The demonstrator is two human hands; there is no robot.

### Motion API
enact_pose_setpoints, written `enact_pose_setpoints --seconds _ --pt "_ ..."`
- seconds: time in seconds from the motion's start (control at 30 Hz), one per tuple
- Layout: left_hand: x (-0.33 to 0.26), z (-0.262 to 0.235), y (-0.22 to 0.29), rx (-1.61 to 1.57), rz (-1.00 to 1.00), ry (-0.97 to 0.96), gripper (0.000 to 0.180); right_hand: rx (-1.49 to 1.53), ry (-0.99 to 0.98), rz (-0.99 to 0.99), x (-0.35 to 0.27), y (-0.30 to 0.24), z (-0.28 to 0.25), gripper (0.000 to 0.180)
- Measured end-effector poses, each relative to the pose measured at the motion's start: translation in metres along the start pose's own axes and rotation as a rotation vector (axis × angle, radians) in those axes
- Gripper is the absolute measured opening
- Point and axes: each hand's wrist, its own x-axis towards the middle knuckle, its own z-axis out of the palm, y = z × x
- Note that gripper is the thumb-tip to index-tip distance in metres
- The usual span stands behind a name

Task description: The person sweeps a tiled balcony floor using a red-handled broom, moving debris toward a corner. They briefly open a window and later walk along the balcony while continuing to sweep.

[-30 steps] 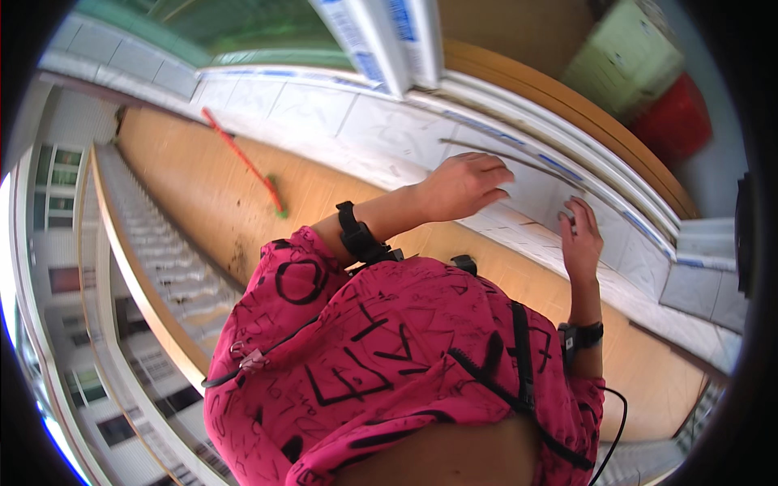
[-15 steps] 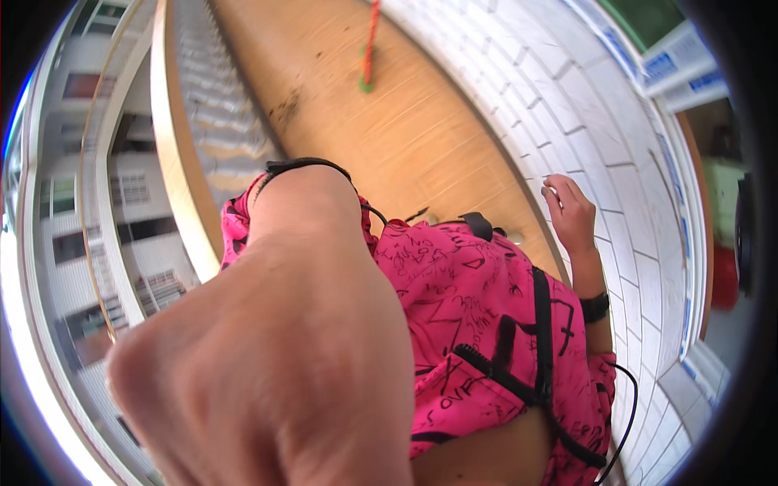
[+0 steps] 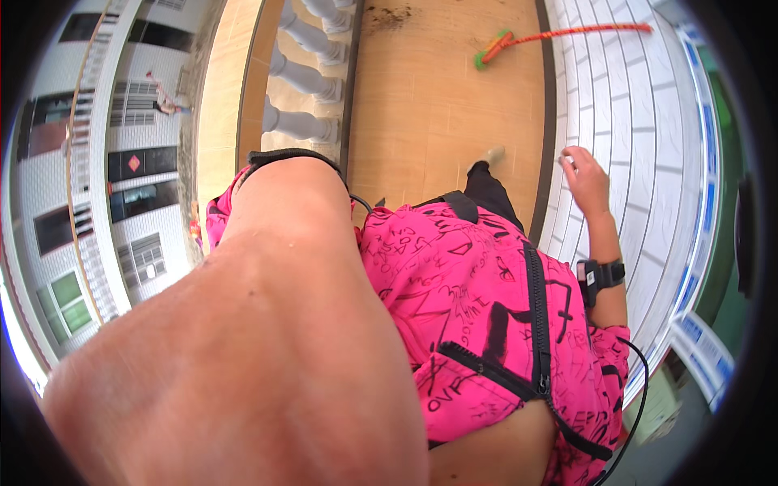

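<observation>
My left hand (image 3: 235, 381) is raised very close to the camera and fills the lower left. Its back and wrist show, and its fingers are hidden. What it touches or holds is out of sight. My right hand (image 3: 587, 180) hangs at my right side, beside the white brick-patterned wall (image 3: 628, 130). The fingers are bent in toward the thumb. A small pale spot shows at the fingertips, too small to name. A black band with a small box (image 3: 600, 277) is strapped on the right wrist.
A red-orange stick with a green end (image 3: 498, 50), like a small broom, stands ahead on the tan tiled floor (image 3: 438, 105). Grey balusters (image 3: 301, 81) under a railing (image 3: 223, 121) line the left. One shoe (image 3: 489, 155) shows below. A black cable (image 3: 644, 381) hangs at my right.
The view has turned, so the railing and wall now run more upright and the stick appears farther right. My left hand looms larger. My right hand keeps its bent shape.
</observation>
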Motion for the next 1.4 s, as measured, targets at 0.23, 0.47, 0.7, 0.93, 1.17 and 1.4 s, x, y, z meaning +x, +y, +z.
enact_pose_setpoints --seconds 0.23,0.47,0.7,0.93,1.17,1.4 --pt "0.012 -0.017 -0.011 -0.141 -0.033 -0.05 0.017 -0.478 0.098 0.28 0.027 0.118 -0.04 0.041" --pt "0.029 -0.041 -0.027 -0.084 -0.132 0.309 0.025 -0.929 -0.348 0.587 -0.013 0.187 -0.049 0.03" --pt "-0.094 -0.106 0.029 1.204 -1.123 0.48 0.032 -0.366 -0.781 0.663 -0.042 0.188 -0.021 0.033" --pt "-0.298 -0.1 0.109 1.088 -2.102 1.031 0.032 -0.035 -0.721 0.892 -0.261 0.075 0.099 0.047" --pt "-0.331 -0.092 0.112 0.837 -2.51 0.558 0.028 0.208 -0.602 1.094 -0.311 -0.047 0.181 0.029" --pt "-0.299 -0.121 0.098 1.15 -2.334 0.446 0.031 0.298 -0.054 0.705 -0.064 0.041 0.221 0.041"
